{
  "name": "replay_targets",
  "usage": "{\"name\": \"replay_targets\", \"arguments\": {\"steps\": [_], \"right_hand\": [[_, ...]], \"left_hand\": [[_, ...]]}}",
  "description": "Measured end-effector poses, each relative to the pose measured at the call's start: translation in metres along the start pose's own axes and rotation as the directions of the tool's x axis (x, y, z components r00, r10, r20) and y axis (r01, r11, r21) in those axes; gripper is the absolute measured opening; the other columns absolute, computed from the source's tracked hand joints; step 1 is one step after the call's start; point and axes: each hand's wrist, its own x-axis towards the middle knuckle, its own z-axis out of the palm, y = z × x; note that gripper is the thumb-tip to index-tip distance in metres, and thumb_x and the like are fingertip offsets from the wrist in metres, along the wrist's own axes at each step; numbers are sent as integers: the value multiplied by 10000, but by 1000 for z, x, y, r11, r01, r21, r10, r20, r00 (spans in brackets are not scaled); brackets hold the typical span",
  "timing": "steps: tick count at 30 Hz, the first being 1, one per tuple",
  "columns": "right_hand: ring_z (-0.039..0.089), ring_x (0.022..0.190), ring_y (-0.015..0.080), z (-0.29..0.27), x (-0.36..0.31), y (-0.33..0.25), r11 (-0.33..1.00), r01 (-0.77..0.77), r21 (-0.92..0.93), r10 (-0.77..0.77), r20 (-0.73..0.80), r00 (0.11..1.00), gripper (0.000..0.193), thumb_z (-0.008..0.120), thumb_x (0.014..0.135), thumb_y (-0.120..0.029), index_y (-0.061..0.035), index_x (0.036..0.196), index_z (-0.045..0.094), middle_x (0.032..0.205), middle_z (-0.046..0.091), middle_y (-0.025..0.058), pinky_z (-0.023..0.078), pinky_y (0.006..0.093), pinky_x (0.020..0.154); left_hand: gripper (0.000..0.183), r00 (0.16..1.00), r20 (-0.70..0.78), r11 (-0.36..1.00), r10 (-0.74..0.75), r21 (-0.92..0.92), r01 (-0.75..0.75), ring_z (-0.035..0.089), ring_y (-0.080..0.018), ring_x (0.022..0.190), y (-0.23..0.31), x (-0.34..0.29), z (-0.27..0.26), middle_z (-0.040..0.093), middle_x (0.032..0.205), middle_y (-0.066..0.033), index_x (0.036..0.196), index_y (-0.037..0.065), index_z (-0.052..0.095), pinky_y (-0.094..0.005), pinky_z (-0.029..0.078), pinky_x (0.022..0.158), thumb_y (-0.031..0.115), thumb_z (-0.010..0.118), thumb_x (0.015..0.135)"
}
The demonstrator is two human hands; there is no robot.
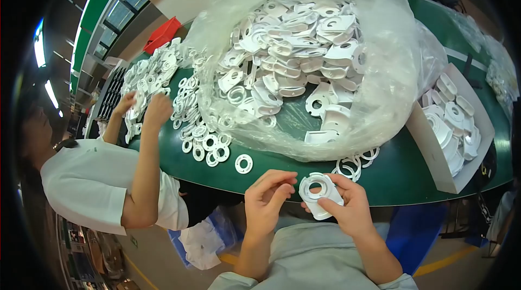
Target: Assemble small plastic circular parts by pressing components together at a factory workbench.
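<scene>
My right hand [350, 206] grips a white plastic part [329, 199] with a round ring-shaped end and a flat, rounded tab. The thumb presses on its face and the fingers go behind it, partly hidden. Just left of that part, my left hand [264, 203] is half curled, thumb and fingertips close to each other; I see nothing between them. Beyond both hands lies a single white ring [243, 164] on the green table [287, 173]. Several thin white rings [350, 167] lie at the edge of the plastic bag, just past my right hand.
A large clear plastic bag [391, 89] holds a heap of white parts [304, 40]. At right, a white box [455, 178] contains more parts. Rings [210, 142] are piled at left, where a co-worker [97, 181] handles parts. Farther back stands a red bin [163, 35].
</scene>
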Motion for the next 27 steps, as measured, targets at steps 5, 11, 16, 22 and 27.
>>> {"name": "replay_targets", "arguments": {"steps": [5, 11, 16, 22, 27], "right_hand": [[668, 923, 220, 6, 3, -6, 1000, -21, 3, 21, 33, 999, 387, 531, 850, 100, 70, 1232, 477, 1085, 630, 149, 549, 308, 817], [666, 927, 245, 5, -1, -5, 995, 51, -82, -49, 30, 998, 405, 518, 844, 94, 69, 1242, 449, 1081, 628, 160, 556, 333, 813], [667, 896, 248, 6, -4, 0, 998, 69, -3, -69, 17, 997, 378, 528, 841, 73, 59, 1208, 439, 1059, 619, 156, 575, 357, 775], [660, 840, 208, -5, -4, 21, 937, 190, -295, -211, -44, 976, 310, 553, 861, 33, 25, 1157, 462, 1031, 609, 140, 583, 326, 704], [643, 866, 187, -5, -6, 24, 893, 237, -383, -282, -65, 957, 317, 597, 845, 25, 26, 1141, 483, 1012, 611, 117, 580, 308, 688]], "left_hand": [[218, 998, 16, 998, 60, 16, -61, 593, -137, 845, -2, -6, -2, 608, 987, -116, 1035, -74, 643, -234, 483, 721, -89, 570, 831], [210, 999, 27, 999, 19, -33, -18, 596, -141, 849, -7, -7, 1, 612, 989, -117, 1036, -78, 645, -232, 486, 726, -88, 594, 833], [193, 995, 52, 997, 80, -10, -80, 609, -139, 809, -5, -7, 9, 629, 936, -111, 1020, -72, 657, -224, 497, 693, -79, 612, 833], [199, 996, 80, 997, -48, -52, 52, 618, -152, 793, 3, -11, 14, 632, 925, -121, 1023, -79, 654, -256, 541, 662, -74, 626, 826], [188, 991, 78, 978, -111, -168, 123, 615, -145, 783, -1, -8, 17, 631, 901, -112, 1012, -80, 659, -255, 543, 666, -72, 631, 826]]}}
